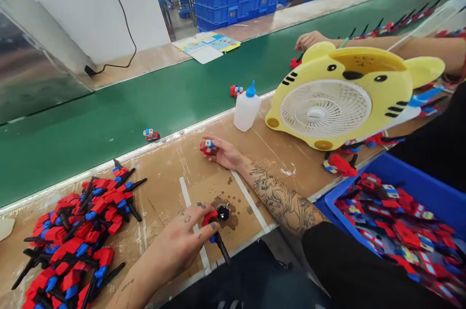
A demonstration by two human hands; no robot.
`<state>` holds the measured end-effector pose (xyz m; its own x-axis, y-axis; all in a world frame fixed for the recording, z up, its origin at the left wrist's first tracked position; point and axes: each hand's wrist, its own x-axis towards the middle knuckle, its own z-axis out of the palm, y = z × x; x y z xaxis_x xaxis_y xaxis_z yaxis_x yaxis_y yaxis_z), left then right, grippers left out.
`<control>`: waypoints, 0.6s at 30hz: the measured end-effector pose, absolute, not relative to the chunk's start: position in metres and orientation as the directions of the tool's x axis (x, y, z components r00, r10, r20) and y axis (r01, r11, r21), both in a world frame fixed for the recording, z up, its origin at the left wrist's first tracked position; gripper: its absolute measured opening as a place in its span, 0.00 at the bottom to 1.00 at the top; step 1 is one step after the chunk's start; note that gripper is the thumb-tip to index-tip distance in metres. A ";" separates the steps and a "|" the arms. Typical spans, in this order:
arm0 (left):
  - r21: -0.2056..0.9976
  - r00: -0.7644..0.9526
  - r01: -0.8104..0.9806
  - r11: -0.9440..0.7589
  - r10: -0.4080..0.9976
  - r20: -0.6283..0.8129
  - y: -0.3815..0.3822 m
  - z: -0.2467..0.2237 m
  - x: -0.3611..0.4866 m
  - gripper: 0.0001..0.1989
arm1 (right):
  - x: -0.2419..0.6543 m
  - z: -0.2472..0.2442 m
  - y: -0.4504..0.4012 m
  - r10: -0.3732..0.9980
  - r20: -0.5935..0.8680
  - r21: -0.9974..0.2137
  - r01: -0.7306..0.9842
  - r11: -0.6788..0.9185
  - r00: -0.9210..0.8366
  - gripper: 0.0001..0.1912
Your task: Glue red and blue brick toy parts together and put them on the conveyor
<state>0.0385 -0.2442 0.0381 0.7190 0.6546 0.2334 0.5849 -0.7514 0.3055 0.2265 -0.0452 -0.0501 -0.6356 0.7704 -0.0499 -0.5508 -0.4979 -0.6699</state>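
Note:
My left hand (pixel 185 231) is closed around a red and blue toy part (pixel 211 219) with a black rod pointing down toward me. The part's red end is at the rim of a small round dish of dark liquid (pixel 223 213), ringed by wet stains on the brown board. Farther forward, my right hand (pixel 225 153) grips a small red, white and blue toy piece (pixel 208 147) between thumb and fingers, near the belt's edge. A pile of red and blue parts with black rods (pixel 83 231) lies left of my left hand.
A squeeze bottle (pixel 247 111) with a blue tip and a yellow tiger-faced fan (pixel 327 100) stand beyond my right hand. Toy pieces sit on the green belt (pixel 73 139). At right is a blue bin (pixel 338 202) of parts. A co-worker's hand (pixel 309 40) is behind the fan.

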 end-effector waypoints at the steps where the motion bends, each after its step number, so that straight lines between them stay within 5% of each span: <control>1: 0.245 0.764 0.560 -0.791 0.608 0.218 -0.243 0.040 0.043 0.18 | 0.227 -0.050 -0.044 0.770 -0.047 -0.682 -0.543 -0.490 -0.636 0.22; 7: 0.137 0.851 0.508 -0.851 0.520 0.075 -0.229 0.048 0.066 0.13 | 0.230 -0.052 -0.040 0.711 -0.034 -0.679 -0.506 -0.532 -0.702 0.27; 18: 0.208 0.826 0.543 -0.814 0.562 0.043 -0.225 0.049 0.073 0.15 | 0.232 -0.051 -0.043 0.663 0.050 -0.663 -0.521 -0.537 -0.747 0.25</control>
<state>0.0727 -0.2245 0.0490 0.8260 0.5620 0.0431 0.5427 -0.8137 0.2083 0.2319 -0.0433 -0.0507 -0.7472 0.6628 0.0498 -0.5208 -0.5373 -0.6634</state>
